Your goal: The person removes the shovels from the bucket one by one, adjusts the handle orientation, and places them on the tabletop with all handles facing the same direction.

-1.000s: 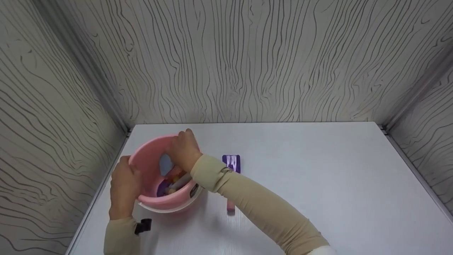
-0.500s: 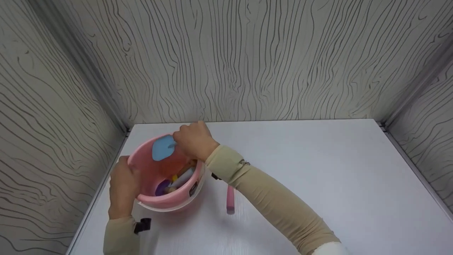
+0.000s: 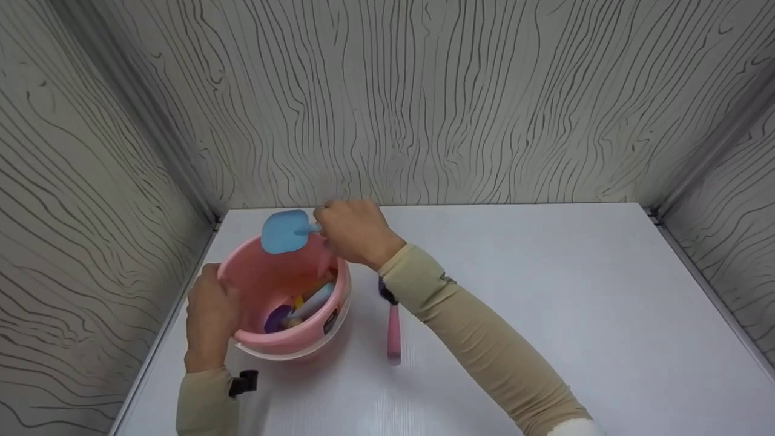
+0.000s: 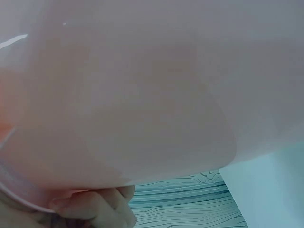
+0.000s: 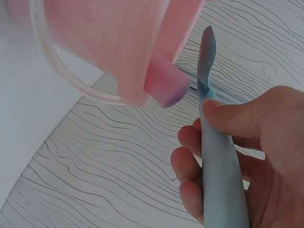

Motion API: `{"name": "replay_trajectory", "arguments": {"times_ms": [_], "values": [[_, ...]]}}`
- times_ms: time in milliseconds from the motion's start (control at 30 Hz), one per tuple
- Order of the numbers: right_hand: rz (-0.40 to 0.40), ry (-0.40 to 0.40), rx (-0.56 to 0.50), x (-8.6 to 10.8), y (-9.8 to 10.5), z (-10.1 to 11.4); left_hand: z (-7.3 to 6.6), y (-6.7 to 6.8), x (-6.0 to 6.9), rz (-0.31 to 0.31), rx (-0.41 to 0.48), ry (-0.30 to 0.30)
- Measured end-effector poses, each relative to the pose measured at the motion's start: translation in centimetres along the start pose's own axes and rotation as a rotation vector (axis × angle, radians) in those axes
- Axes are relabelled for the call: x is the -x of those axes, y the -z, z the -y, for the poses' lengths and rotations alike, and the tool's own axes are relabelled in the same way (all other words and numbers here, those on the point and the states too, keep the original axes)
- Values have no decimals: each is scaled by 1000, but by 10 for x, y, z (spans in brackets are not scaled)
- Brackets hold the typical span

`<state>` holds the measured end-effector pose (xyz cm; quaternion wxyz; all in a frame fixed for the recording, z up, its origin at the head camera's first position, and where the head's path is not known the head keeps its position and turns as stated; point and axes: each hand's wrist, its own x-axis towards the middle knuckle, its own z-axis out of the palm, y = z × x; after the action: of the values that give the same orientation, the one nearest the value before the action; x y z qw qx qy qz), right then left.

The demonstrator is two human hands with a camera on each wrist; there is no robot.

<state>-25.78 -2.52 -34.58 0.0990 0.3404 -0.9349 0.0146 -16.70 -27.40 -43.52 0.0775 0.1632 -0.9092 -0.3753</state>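
Note:
A pink bucket (image 3: 254,272) tilts on the left of the table, and my left hand (image 3: 211,318) grips its left rim. In the left wrist view the bucket wall (image 4: 142,95) fills most of the frame, with the left fingers (image 4: 102,206) at its rim. My right hand (image 3: 358,233) holds a light blue spatula by its handle; its blade (image 3: 284,231) is over the bucket's far rim. The right wrist view shows thumb and fingers round the blue handle (image 5: 221,175). Inside the bucket are a purple item (image 3: 277,318), a pale cylinder (image 3: 315,301) and other pieces.
A tool with a pink handle (image 3: 394,336) and dark purple head lies on the white table (image 3: 545,303), right of the bucket, partly under the right forearm. In the right wrist view a pink handle end (image 5: 166,80) sticks out past the bucket rim. Wood-patterned panels surround the table.
My right hand has risen out of the bucket and moved right and away, bringing the blue spatula up with it. The left hand has stayed on the rim.

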Motion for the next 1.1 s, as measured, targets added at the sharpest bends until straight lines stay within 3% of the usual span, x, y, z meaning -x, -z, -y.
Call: {"name": "replay_trajectory", "arguments": {"times_ms": [300, 433, 733, 1100], "values": [[-83, -7, -7, 17, -6, -14, 1, 0, 2, -56, -22, -75], [-121, -22, -75, 27, -9, -25, 1, 0, 2, -41, -18, -64], [-60, -108, -309, 53, -18, -46, 2, 2, 0, 5, -3, -8], [-64, -148, -426, 84, -38, -62, 0, 2, 0, 10, -12, 2]]}}
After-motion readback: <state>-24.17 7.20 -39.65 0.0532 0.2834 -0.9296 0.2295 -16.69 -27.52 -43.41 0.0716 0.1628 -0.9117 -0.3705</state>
